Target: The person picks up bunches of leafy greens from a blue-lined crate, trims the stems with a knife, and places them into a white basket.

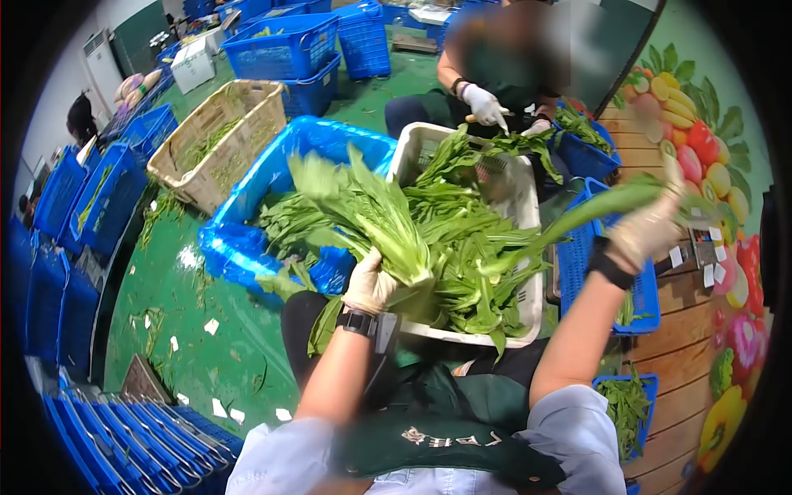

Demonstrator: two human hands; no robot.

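My left hand (371, 285), in a pale glove with a dark watch at the wrist, is closed round the base of a head of long-leaf lettuce (384, 214). Its leaf tips, partly blurred, fan up and to the left. On the right, my right hand (648, 235), gloved and smeared by motion, is raised with its fingers closed on a long lettuce leaf (590, 210). That leaf trails down left toward the white crate (535, 289) in front of my lap, which is heaped with loose lettuce leaves (487, 305).
A blue-lined crate (219, 239) holding greens stands left of the white crate. Opposite, a person's gloved hand (485, 107) works over leaves. Blue baskets (652, 305) line my right, beside wooden boards (676, 346). Scraps lie on the green floor (206, 355); blue crates (140, 445) sit lower left.
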